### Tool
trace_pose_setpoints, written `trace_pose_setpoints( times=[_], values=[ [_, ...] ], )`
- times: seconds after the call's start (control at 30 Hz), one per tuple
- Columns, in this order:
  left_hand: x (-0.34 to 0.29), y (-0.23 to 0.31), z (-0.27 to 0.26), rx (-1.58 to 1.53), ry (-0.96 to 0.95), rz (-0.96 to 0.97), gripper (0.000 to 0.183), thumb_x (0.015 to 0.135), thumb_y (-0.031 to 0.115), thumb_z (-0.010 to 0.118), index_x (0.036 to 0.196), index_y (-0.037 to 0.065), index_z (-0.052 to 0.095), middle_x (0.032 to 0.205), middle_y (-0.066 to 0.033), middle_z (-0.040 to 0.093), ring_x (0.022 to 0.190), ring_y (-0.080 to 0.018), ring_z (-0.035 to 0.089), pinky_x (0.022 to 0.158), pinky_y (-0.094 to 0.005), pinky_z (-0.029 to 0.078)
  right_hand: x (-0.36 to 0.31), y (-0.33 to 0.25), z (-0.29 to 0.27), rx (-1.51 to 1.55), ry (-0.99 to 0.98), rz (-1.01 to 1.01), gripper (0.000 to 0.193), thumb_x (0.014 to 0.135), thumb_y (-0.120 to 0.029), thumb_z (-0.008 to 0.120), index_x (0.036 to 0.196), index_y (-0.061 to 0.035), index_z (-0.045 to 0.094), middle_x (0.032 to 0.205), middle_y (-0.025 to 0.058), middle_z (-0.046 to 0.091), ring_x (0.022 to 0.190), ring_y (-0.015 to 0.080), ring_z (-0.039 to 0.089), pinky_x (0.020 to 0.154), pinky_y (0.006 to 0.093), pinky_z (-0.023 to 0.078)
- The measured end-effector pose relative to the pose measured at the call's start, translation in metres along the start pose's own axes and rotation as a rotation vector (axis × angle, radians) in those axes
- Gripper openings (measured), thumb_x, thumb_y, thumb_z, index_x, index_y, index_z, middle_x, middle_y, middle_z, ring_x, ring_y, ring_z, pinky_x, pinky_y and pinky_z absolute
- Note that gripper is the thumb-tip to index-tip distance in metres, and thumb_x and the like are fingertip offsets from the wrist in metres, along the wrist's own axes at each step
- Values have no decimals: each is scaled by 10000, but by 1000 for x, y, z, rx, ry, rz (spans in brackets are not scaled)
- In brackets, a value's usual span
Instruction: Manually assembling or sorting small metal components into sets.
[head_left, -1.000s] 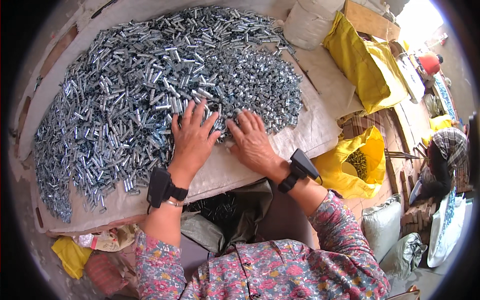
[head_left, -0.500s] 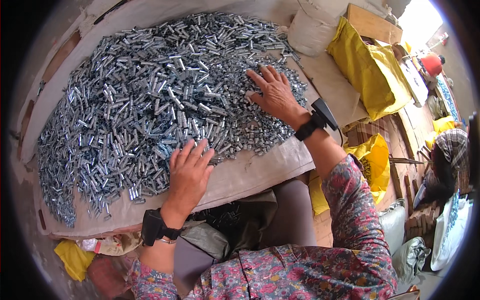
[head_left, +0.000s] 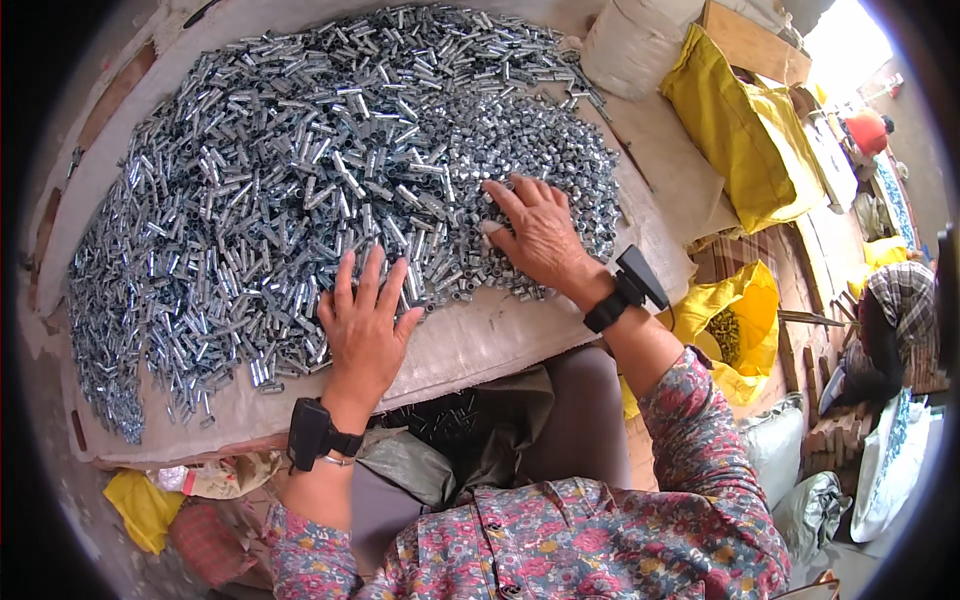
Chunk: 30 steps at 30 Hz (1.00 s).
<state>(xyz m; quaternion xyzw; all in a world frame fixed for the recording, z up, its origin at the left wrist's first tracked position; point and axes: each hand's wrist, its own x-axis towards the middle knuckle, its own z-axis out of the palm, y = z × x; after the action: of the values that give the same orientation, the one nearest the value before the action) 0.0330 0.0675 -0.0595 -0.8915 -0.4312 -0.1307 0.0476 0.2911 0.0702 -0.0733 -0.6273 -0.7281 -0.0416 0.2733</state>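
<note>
A wide heap of shiny metal sleeves (head_left: 250, 210), long slotted tubes, covers most of the cloth-topped table (head_left: 480, 345). To the right of them lies a patch of short metal rings (head_left: 560, 140). My left hand (head_left: 365, 325) rests at the near edge of the long sleeves, palm down with fingers spread. Over the short rings lies my right hand (head_left: 540, 230), its fingers apart and fingertips touching the pieces. Neither hand shows a piece held in it; what is under the palms is hidden.
An open dark sack (head_left: 440, 420) with metal pieces sits below the table's near edge. At right are a yellow bag (head_left: 735, 335) with small pieces, a large yellow sack (head_left: 740, 140) and a white sack (head_left: 625, 50). Another person (head_left: 895, 320) crouches at far right.
My right hand has drawn back toward me across the short rings. My left hand has moved slightly forward and left onto the long sleeves. The view has shifted a little.
</note>
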Motion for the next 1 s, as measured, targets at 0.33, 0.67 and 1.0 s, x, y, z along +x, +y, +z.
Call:
trace_pose_setpoints(
  times=[0.33, 0.67, 1.0],
  values=[
    [-15, 11, -2, -56, -7, 44, 558, 846, 371, 589, 1348, 168, 456, 1433, -98, 350, 1326, -295, 279, 1019, -497, 210, -25, -56, 9, 17, -99, 42, 601, 855, -340, 585, 1347, -48, 399, 1333, 226, 387, 1293, 376, 316, 1070, 518, 220],
    [-16, 12, 8, -137, 12, 39, 575, 839, 407, 591, 1347, 176, 457, 1447, -85, 341, 1359, -278, 258, 1059, -508, 154, -32, -68, 11, 61, -150, -71, 698, 759, -305, 679, 1368, -120, 394, 1404, 241, 322, 1337, 391, 265, 1103, 519, 173],
    [-15, 8, 11, -161, 76, 13, 611, 764, 318, 689, 1321, 183, 480, 1419, -86, 372, 1338, -268, 296, 1028, -517, 202, 11, 28, -22, -145, -12, 272, 152, 783, -119, 603, 872, -5, 557, 859, 164, 576, 765, 338, 620, 646, 430, 516]
  ],
)
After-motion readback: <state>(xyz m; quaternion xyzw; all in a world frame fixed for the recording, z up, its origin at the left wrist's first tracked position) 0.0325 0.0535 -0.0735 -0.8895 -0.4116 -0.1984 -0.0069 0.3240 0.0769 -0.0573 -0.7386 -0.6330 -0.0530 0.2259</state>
